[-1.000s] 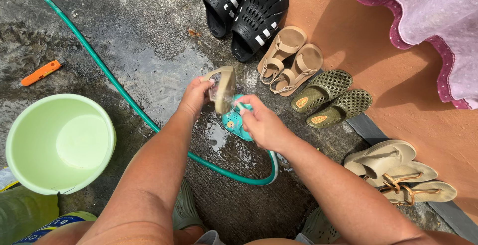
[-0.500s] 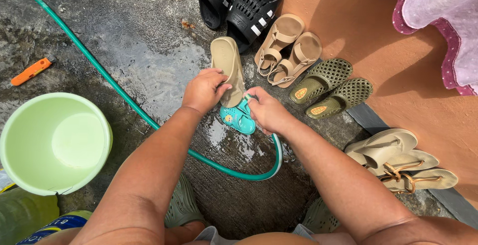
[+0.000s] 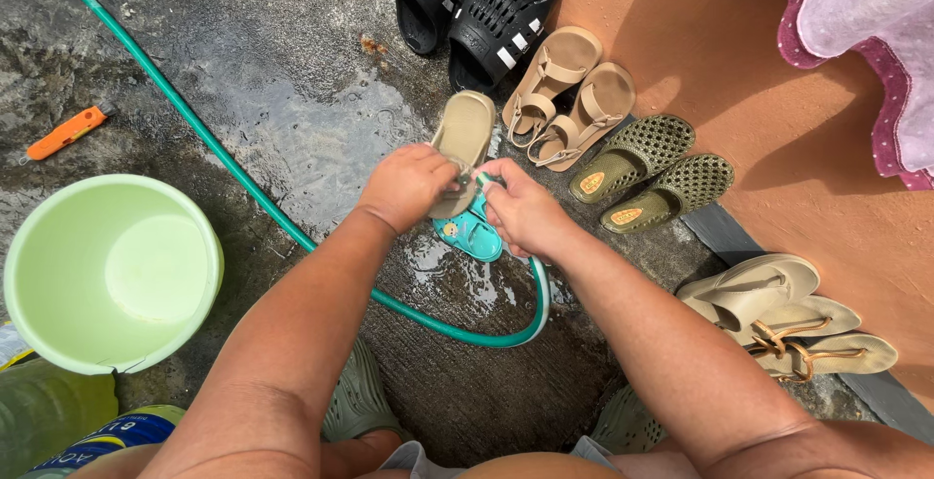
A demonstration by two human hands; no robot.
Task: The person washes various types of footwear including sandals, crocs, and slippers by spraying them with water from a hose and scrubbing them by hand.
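Mid-wash: my left hand (image 3: 409, 185) gripped the tan rubber slipper (image 3: 465, 139) at frame centre, my right hand (image 3: 525, 212) closed on the green hose end (image 3: 484, 181). Small teal shoe (image 3: 471, 233) lay wet below. Other pairs upper right looked dry, still to do.

Wet concrete floor (image 3: 243, 61) carries a green hose (image 3: 243, 179), pale green bucket (image 3: 112, 273), orange cutter (image 3: 66, 132) and 4 sandal pairs.

Bucket (image 3: 112, 270) left, sandals (image 3: 569, 95) right.
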